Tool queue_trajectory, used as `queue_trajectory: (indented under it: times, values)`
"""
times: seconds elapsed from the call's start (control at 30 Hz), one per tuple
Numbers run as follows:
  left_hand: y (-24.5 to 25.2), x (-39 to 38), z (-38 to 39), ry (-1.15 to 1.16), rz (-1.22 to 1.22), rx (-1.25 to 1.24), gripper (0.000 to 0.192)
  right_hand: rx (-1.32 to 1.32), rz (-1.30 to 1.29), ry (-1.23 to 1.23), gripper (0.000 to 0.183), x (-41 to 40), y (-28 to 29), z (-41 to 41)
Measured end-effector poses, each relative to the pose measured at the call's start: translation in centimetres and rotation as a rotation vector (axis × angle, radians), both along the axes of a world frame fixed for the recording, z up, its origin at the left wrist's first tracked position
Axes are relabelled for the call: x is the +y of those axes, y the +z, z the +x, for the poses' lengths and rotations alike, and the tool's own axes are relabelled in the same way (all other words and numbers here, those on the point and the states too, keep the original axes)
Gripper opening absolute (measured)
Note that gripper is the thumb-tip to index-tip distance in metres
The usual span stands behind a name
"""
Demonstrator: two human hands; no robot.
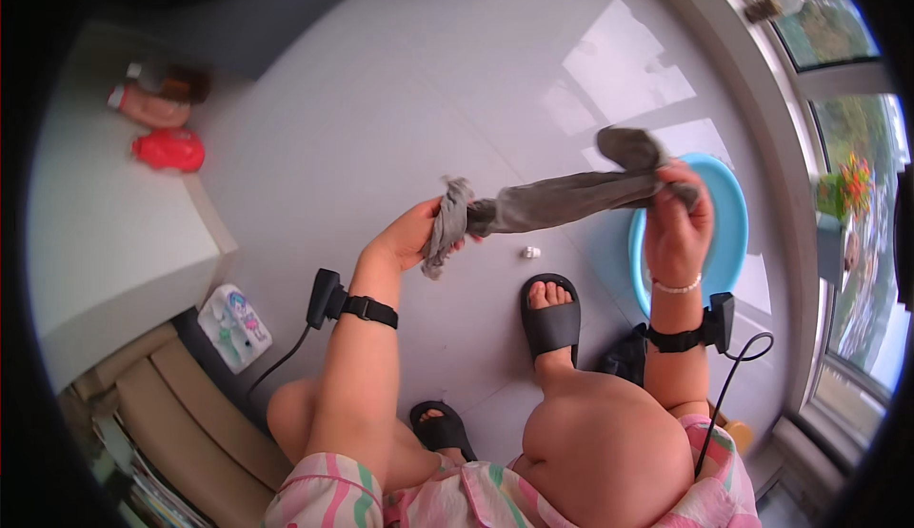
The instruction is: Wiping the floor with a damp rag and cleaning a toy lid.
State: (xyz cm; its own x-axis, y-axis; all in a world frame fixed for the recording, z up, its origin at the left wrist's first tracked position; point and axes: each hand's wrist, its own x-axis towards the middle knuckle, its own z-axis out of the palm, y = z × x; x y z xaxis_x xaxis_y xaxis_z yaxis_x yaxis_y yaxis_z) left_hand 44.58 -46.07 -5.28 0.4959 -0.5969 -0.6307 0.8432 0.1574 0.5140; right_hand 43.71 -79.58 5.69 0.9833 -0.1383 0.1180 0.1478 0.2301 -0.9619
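Observation:
A grey-brown cloth garment (564,203), perhaps a sock or stocking, is stretched between my two hands above the tiled floor. My left hand (414,235) is closed around its bunched left end, where loose folds hang over the fingers. At the other end, my right hand (678,228) pinches the fabric, and a flap of it sticks up beyond the fingers. Beneath and beside my right hand stands a light blue plastic basin (725,221); its inside is mostly hidden by the hand and forearm. Both forearms wear black straps with small devices and cables.
A small white object (530,251) lies on the floor near my sandalled foot. A red bottle (170,149) and other bottles are at the white cabinet on the left. A patterned white package (235,328) lies by the beige seat. Windows with a flowerpot (832,196) line the right.

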Motion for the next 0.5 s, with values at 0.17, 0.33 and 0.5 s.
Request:
queue_trajectory:
  times: [0.17,0.33,0.5]
  values:
    - [2.6,5.6,-4.1,0.046,0.073,0.032,0.042,0.280,-0.159,0.141,0.022,3.1,-0.5,3.8]
    - [-3.2,13.2,-12.8,-0.752,0.624,-0.342,0.028,0.065,-0.628,0.576,0.023,11.9,-4.3,6.9]
    - [-2.3,15.7,-17.9,-0.987,1.109,-0.371,0.034,-0.120,-0.789,0.846,0.022,21.4,-9.9,10.4]
